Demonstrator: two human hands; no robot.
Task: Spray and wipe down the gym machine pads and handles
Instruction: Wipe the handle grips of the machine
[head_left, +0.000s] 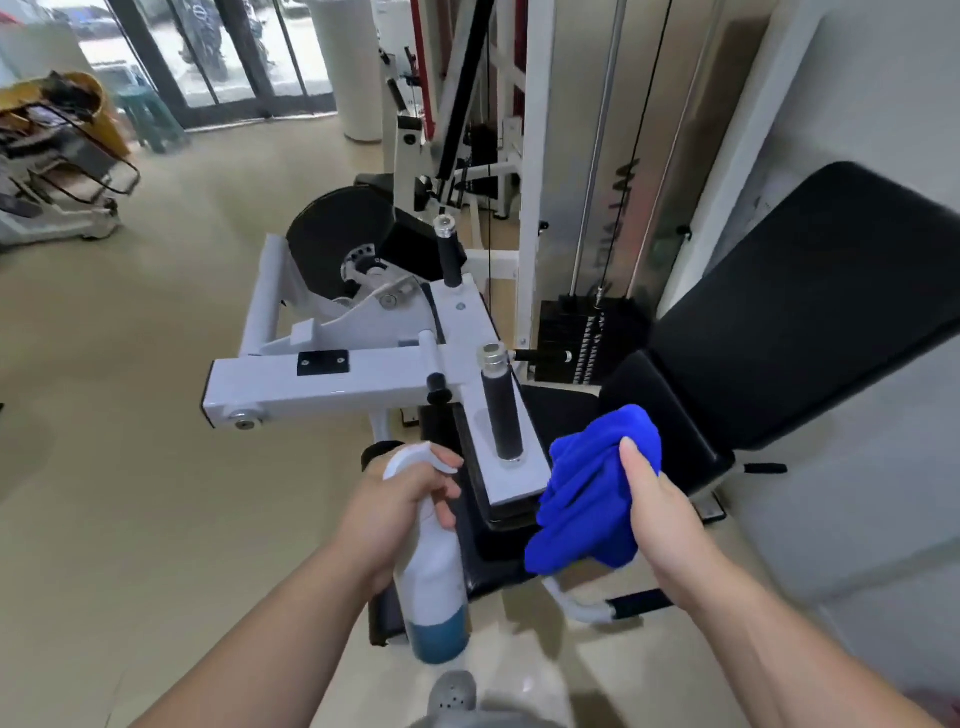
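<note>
The left hand (400, 499) is clenched round the neck of a white spray bottle (431, 571) with blue liquid in its base, one finger curled over the trigger; the right hand (660, 514) grasps a bunched blue cloth (587, 499), thumb on top and the fingers hidden beneath the folds; both are held low in front of the white-framed gym machine (332, 374); the thing that matters is the near handle (501, 410), a black foam grip with a metal cap, standing nearly upright on a white plate (511, 483), its long axis running up and slightly away from the person; it lies ahead of both hands and between them, up and to the right of the bottle's head, up and to the left of the cloth; the cloth's edge overlaps the plate's corner, so the right hand seems the readier for wiping, while the left looks close enough to spray first; whether the nozzle is aimed at the grip I cannot tell; a second handle (449, 254) stands further off along the frame; the black back pad (805, 312) slants on the right, well apart from the bottle; the wipe would probably run along the grip's length
</note>
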